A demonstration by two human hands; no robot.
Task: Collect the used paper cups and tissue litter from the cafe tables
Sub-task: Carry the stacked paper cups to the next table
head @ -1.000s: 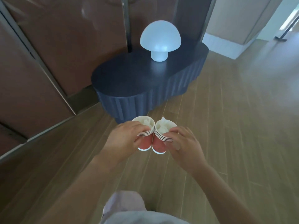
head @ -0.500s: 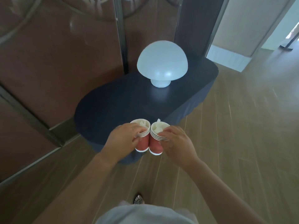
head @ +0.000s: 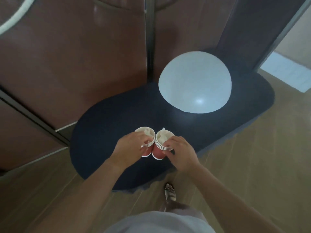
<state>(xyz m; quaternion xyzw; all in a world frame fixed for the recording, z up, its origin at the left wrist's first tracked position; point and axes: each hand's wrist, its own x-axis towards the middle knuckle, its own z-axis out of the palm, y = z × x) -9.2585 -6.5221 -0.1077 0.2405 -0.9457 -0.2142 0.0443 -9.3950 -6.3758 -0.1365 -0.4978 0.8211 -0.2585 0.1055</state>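
My left hand [head: 129, 147] grips one nested stack of red, white-rimmed paper cups [head: 146, 153]. My right hand [head: 180, 153] grips the twin stack [head: 158, 153], touching it, over the dark oval worktop [head: 117, 118], seven o'clock of the white dome lamp [head: 195, 81]. Judged light and crushable; best held near the stiffer rims.

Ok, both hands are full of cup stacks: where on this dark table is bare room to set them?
The table is bare from its left end to the lamp, around the cup stacks the left hand and right hand hold. Only the lamp's end is crowded.
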